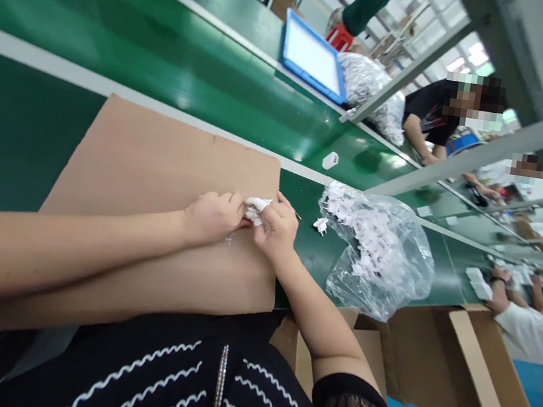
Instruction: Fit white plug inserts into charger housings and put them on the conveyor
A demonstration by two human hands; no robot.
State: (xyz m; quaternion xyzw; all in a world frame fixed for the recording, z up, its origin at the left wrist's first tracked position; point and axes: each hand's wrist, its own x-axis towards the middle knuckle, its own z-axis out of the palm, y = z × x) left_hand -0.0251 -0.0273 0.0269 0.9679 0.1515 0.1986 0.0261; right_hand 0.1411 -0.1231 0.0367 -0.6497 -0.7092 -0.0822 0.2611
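Note:
Over the brown cardboard sheet [157, 154], both hands meet around a small white piece [257, 204], mostly covered by fingers; its exact kind cannot be made out. My left hand [214, 215] is closed, its fingers curled against the piece's left side. My right hand [276, 229] pinches the same piece from the right, and a thin dark tip shows beside its fingers. To the right, a loose white part [321, 225] with prongs lies on the green table. Beyond it, a clear plastic bag [414, 250] lies open with many similar white parts inside.
A small white block [331, 160] rests on the green conveyor belt [190, 94] ahead. Farther back are a blue-rimmed tray [317, 58] and a full clear bag [373, 90]. An open cardboard box [436, 361] stands low at right. Co-workers sit along the line at right.

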